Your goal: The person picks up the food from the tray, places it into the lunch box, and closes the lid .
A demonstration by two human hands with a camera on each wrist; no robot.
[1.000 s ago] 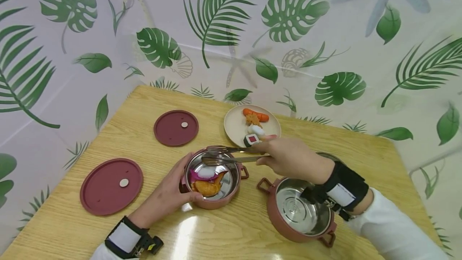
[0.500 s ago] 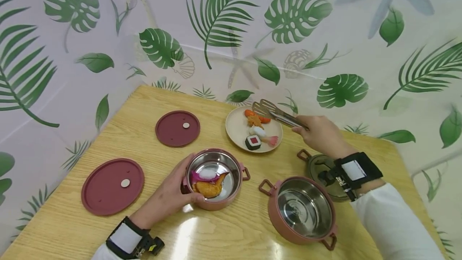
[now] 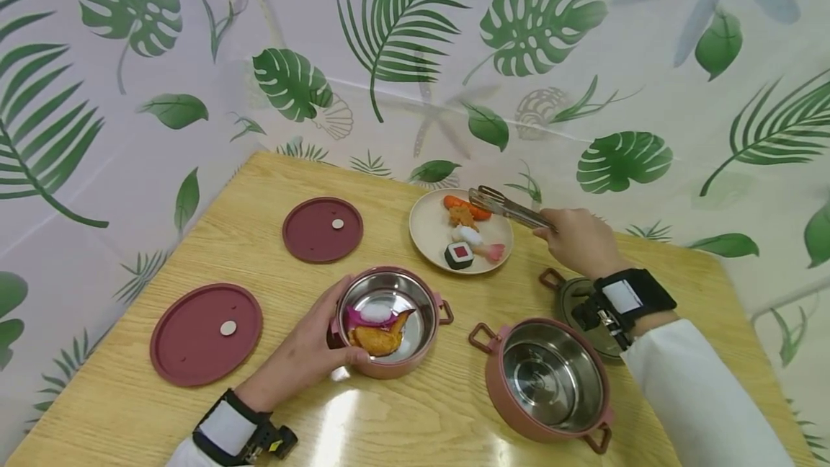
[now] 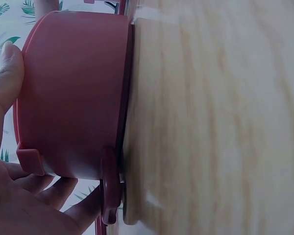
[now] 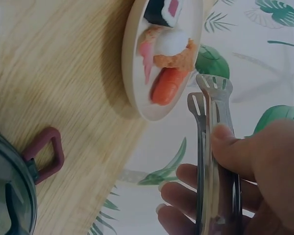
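My left hand (image 3: 318,341) grips the small pink pot (image 3: 395,367) by its left side, thumb at the near rim and fingers round the back and handle. Inside that pot lie a toy chicken wing (image 3: 376,339) and a purple-and-white piece (image 3: 371,314). With my right hand (image 3: 581,240) I hold metal tongs (image 3: 512,210) over the back right of a cream plate (image 3: 424,231). The plate bears an orange sausage (image 5: 167,87), a brown fried piece (image 3: 462,216), a white-topped shrimp piece (image 3: 470,236) and a sushi roll (image 3: 459,256). The tongs' tips are apart from the food in the right wrist view.
A larger pink pot (image 3: 502,395) stands at the right, nothing inside it. A glass lid (image 3: 573,294) with a handle lies behind it, partly hidden by my wrist. Two dark red lids (image 3: 322,229) lie at the left. A leaf-patterned cloth (image 3: 402,34) hangs behind the table.
My right hand has carried the tongs from over the small pot to the right and back, over the plate's far edge. My left hand stays on the small pot.
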